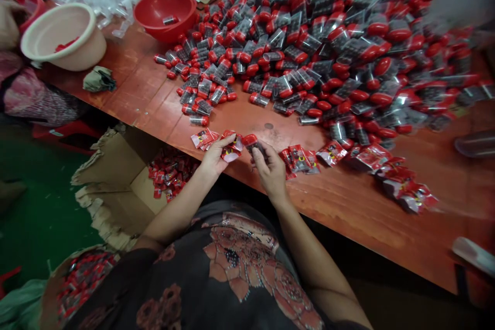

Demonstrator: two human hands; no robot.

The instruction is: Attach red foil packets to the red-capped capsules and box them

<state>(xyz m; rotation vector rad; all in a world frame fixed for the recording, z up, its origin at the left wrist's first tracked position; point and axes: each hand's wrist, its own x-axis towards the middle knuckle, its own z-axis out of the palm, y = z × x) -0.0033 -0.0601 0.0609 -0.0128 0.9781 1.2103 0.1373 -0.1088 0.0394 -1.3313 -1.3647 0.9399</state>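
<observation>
My left hand (215,159) is closed on a small red printed packet (233,150) at the front edge of the table. Just right of it, my right hand (271,169) grips a small red-capped container (251,141) with a dark body, its red end towards the packet. Other flat red packets (203,139) lie beyond my left fingers. To the right of my right hand rests a loose group of packets (298,159). Behind both hands spreads a big heap of red-capped clear containers (286,85) with dark contents.
A red bowl (145,13) and a white tub (29,44) stand at the back left of the table (154,108). More packets (402,180) lie in a row to the right. Below the edge, a torn cardboard box (104,178) holds packets. A person's patterned sleeve (34,90) shows at far left.
</observation>
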